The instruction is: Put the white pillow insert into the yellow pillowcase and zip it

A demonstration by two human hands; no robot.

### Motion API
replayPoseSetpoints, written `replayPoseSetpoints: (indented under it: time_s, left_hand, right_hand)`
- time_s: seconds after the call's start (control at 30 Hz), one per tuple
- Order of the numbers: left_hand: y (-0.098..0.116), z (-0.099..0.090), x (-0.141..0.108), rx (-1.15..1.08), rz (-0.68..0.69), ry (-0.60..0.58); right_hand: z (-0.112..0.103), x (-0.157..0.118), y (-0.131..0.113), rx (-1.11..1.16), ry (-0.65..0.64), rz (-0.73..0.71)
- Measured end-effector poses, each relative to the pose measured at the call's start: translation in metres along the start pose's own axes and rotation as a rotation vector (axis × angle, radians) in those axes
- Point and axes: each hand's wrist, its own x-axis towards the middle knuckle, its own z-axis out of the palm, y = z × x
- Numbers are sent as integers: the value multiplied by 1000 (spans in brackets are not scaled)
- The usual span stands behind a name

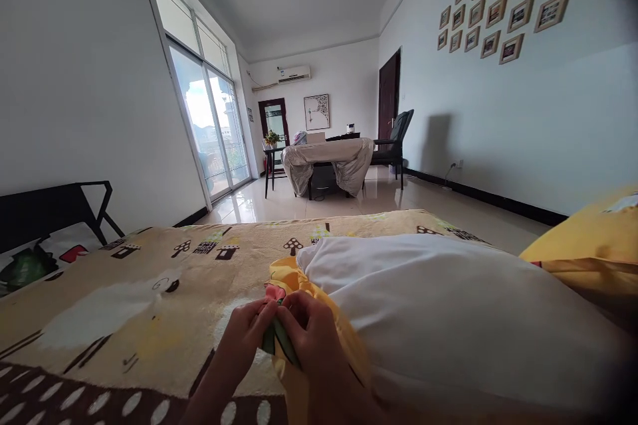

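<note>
A large white pillow (423,305) lies across the front right of a bed, its left end beside a bunched yellow cloth (289,272) with pink and green patches. My left hand (242,332) pinches the cloth's edge near the pink patch. Close against it, my right hand (312,332) grips the same cloth, thumb and forefinger pressed together. The fingertips of both hands nearly meet, and the cloth hangs down below them. The lower part of the cloth is partly hidden by my right hand and wrist.
A beige patterned blanket (189,305) covers the bed. Another yellow cloth item (593,246) rises at the right edge. At the left stands a black-framed chair (54,212). Beyond the bed are a covered table (326,153) and a black chair (399,139).
</note>
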Motion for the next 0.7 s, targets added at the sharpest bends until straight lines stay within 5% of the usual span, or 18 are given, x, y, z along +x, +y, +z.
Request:
replayPoseSetpoints:
  time_s: [0.27, 0.43, 0.7]
  left_hand:
    - [-7, -13, 16, -229, -87, -22]
    - [-18, -18, 26, -501, -223, -29]
    - [-21, -11, 27, -537, -267, -80]
  right_hand:
    - [10, -8, 0, -290, 17, -267]
    - [8, -4, 4, -276, -10, -289]
    - [10, -9, -1, -466, -14, -215]
